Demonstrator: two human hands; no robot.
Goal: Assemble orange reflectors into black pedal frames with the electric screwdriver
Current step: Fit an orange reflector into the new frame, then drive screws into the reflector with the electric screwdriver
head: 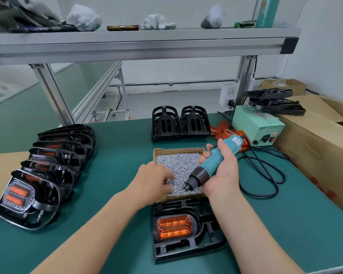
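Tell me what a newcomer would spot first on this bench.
The orange reflector seated in a black frame near the front edge grabs the eye. Just behind it, the right hand grips a teal screwdriver over a box of screws, the left hand beside it. A row of finished pedals lines the left.

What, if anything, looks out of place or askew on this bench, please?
At the back right, black pedal frames sit tilted and crooked atop the pale green power box. The black cable of the electric screwdriver sprawls in loose loops on the mat. Nothing else stands out.
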